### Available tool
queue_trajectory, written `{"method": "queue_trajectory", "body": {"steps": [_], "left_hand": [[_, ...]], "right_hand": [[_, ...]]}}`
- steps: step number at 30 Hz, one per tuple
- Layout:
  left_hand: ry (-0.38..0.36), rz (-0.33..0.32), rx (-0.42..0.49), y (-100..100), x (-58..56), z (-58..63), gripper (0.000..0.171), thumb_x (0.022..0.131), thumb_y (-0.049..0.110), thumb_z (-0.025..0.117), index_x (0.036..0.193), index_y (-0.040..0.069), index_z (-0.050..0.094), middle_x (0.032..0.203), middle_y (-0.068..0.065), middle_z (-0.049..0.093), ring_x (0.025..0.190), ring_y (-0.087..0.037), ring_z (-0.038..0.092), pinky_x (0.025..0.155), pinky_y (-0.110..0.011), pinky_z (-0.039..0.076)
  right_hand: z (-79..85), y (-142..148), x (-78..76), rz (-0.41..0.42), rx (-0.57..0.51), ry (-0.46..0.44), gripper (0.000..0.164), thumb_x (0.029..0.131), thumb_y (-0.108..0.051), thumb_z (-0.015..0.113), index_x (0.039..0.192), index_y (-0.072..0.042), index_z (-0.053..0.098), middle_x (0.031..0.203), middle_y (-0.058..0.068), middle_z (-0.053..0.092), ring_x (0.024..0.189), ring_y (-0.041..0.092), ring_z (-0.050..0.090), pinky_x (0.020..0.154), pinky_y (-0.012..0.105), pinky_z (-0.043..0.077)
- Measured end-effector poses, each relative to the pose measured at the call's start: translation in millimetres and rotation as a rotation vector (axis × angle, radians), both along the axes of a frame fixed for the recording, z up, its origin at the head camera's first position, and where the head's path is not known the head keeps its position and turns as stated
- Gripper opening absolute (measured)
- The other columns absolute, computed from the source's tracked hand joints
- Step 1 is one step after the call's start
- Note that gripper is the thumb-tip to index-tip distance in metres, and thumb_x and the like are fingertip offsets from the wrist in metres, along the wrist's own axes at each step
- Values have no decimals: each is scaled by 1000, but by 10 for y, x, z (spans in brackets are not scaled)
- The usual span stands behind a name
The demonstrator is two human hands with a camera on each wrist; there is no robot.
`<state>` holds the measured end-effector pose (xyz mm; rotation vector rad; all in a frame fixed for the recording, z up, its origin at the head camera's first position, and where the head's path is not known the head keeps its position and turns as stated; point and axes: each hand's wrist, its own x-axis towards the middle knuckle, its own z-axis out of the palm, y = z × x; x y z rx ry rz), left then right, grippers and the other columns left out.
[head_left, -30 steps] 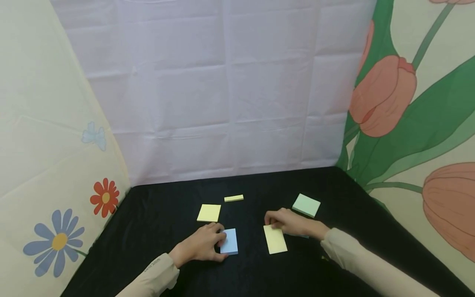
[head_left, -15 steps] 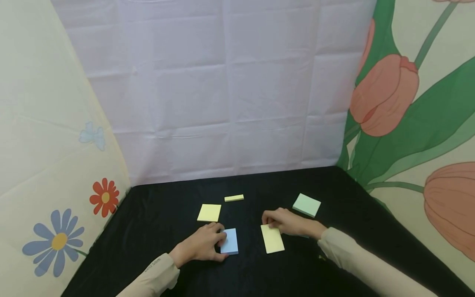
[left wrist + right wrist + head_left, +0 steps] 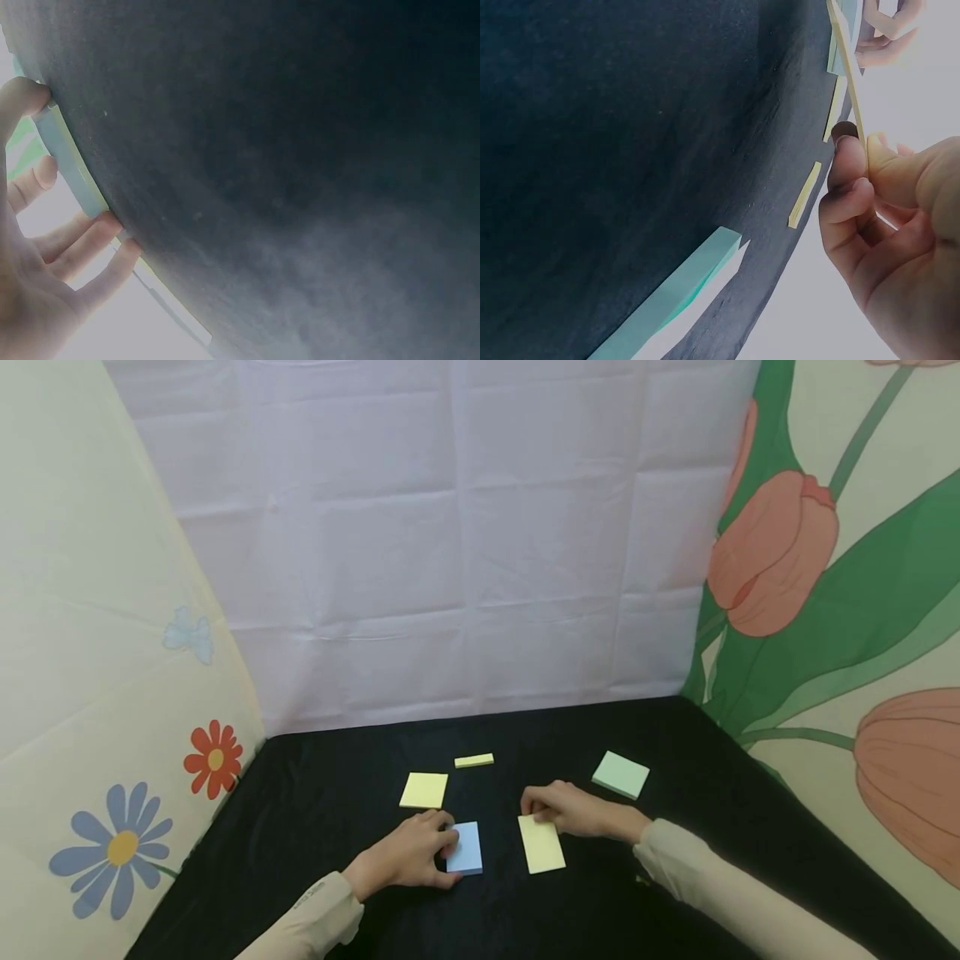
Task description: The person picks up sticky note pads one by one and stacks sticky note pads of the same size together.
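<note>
My left hand (image 3: 408,850) grips a light blue sticky note pad (image 3: 467,850), which lies on the black cloth. Thumb and fingers reach opposite edges of that blue pad (image 3: 71,159) in the left wrist view. To its right, a thin pale yellow rectangular sticky note pad (image 3: 542,847) is pinched at its far edge by my right hand (image 3: 573,812). The right wrist view has this yellow pad (image 3: 849,75) between thumb and fingertips, raised off the cloth and pointing toward the blue pad (image 3: 836,56). A small gap separates the two pads in the head view.
Behind my left hand lies a square yellow pad (image 3: 423,790), with a narrow yellow strip pad (image 3: 474,761) farther back. A green pad (image 3: 621,775) lies behind my right hand. Something small and yellowish (image 3: 642,880) shows beside the right sleeve. White fabric (image 3: 465,568) hangs behind the table.
My right hand has moved left with the yellow rectangular sticky note pad, bringing it closer to the blue one. The left hand and the blue pad stay in place.
</note>
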<state>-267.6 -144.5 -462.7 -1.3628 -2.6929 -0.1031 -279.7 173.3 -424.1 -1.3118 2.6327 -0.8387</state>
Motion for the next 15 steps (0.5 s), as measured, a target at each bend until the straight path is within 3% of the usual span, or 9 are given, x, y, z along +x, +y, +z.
{"method": "queue_trajectory", "body": {"steps": [15], "left_hand": [[19,1,5,-3,6,-4,38,87,58,64,74,27,46,113,0,57,92,-13,51,79,-29,45]], "right_hand": [[6,-169,-34,13,14,1,20,94,7,59,99,-12,62,88,-7,63,72,5,54,65,23,48]]}}
